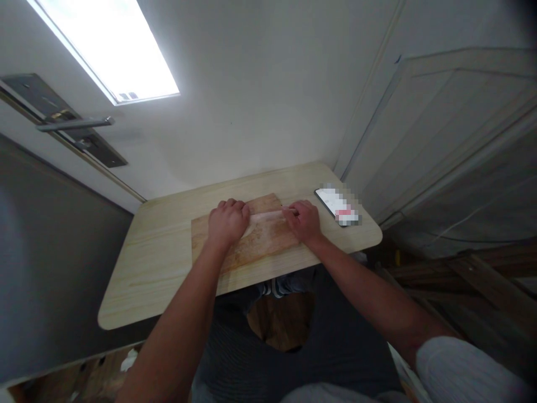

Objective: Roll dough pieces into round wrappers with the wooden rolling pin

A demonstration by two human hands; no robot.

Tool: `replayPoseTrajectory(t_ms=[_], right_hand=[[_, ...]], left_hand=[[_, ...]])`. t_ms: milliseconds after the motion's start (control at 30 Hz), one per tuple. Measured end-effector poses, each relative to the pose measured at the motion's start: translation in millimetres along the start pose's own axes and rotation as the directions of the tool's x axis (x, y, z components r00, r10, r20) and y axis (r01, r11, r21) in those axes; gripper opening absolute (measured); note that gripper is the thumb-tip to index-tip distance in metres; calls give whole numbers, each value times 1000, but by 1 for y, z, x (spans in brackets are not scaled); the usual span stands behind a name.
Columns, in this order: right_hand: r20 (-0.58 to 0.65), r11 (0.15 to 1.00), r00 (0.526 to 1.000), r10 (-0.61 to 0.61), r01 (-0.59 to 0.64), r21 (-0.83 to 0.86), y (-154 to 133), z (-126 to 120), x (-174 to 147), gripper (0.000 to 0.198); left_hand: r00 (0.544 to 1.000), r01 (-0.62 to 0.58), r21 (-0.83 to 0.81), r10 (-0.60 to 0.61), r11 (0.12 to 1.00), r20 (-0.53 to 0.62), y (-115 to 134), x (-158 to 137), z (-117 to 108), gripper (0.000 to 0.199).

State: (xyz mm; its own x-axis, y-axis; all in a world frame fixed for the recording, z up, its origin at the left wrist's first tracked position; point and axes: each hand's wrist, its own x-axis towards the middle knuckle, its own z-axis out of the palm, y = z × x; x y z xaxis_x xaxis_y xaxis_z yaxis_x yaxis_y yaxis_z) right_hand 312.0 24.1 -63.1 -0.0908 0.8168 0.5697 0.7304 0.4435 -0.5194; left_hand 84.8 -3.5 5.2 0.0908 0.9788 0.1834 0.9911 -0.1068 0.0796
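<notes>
A brown wooden board (262,243) lies at a slant on the pale table. Across it, between my two hands, runs a slim, straight, pale rod (267,215), much like a rolling pin. My left hand (229,221) is curled over its left end, knuckles up. The fingers of my right hand (302,219) close around its right end. Both ends are hidden by the hands. Beside my left hand, a small pale patch (250,229) shows on the board; what it is I cannot make out.
A phone (335,204) with a lit, blurred screen lies on the table (146,263) right of my right hand. Behind the table stands a white door with a metal handle (75,124) and a bright window pane (113,45). Wooden planks (474,280) are at the lower right.
</notes>
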Motion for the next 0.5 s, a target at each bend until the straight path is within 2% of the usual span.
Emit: replayPoseTrajectory(t_ms=[300,500], right_hand=[[24,975,1000,-21,25,-221,-10,-17,-21,36],[20,974,999,-30,33,-223,-20,-28,-39,34]], left_hand=[[998,-60,76,61,995,-11,3,-12,0,45],[992,-122,100,123,987,3,1,-14,0,45]])
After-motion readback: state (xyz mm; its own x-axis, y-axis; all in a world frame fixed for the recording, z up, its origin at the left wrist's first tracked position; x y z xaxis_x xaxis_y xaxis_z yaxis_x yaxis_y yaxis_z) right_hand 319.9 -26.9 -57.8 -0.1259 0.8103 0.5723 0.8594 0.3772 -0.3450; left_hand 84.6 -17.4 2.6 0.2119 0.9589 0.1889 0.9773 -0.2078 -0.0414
